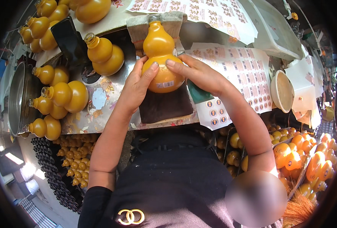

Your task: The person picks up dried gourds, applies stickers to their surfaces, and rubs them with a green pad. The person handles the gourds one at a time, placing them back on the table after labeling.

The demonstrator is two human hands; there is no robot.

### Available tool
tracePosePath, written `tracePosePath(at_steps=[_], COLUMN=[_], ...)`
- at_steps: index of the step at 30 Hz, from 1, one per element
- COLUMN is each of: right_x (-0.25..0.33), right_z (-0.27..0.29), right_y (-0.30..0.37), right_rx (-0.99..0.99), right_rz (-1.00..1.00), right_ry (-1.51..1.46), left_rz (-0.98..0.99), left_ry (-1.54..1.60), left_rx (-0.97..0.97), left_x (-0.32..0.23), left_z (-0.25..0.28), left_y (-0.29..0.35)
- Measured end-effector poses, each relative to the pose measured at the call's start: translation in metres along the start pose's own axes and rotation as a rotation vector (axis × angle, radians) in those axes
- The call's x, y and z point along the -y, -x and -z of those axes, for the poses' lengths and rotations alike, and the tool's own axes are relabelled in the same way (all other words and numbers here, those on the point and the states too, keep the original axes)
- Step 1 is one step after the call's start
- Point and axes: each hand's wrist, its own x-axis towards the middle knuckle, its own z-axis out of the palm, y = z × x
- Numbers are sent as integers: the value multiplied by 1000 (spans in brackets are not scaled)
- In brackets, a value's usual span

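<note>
A glossy yellow gourd-shaped bottle [159,40] lies with its clear glass neck away from me, on a folded grey cloth [137,29]. My left hand [138,85] grips the wide lower bulb from the left, and my right hand [202,74] grips it from the right. Both thumbs press on its upper face, above a small barcode label [165,84] stuck near the base. Under the bottle's base end is a dark brown pad [166,108]. A flat green piece [198,93] shows beneath my right hand; whether I touch it is unclear.
Sticker sheets [248,81] lie to the right and at the back. More yellow gourd bottles [105,57] stand at the left, by a black phone [67,41] and a metal basin [22,98]. A round bowl [283,91] and plastic bin [276,32] are at right; crated bottles [290,152] sit below.
</note>
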Motion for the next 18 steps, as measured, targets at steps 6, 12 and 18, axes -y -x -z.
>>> tracePosePath(at_steps=[6, 12, 18], right_x=[-18, -14, -5], right_z=[-17, -29, -22], right_y=[1, 20, 23], right_rx=[-163, -212, -87], right_rz=[35, 9, -58], right_ry=[-125, -31, -203], left_rz=[-66, -132, -140], left_ry=[59, -45, 71], left_rx=[3, 32, 57], left_x=[12, 13, 24], left_z=[6, 1, 10], left_y=[-1, 10, 6])
